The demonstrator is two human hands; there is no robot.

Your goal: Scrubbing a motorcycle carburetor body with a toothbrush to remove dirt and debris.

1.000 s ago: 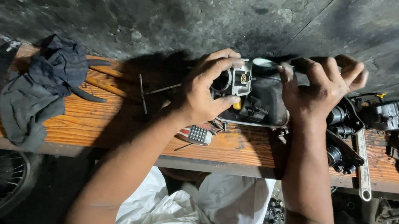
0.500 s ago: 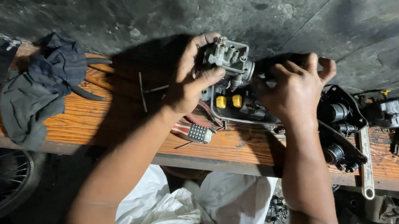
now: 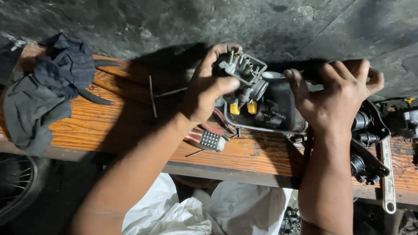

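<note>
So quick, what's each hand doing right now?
Left hand: closed on a grey metal engine part.
Right hand: fingers curled, holding something dark; cannot tell what.

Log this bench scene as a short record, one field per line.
Surface: wooden bench
Left hand: grips a grey metal carburettor, raised above a dark tray
Right hand: over the tray, grasp unclear
Left of bench: dark rag
Near front edge: small brush
Right end: wrench
</note>
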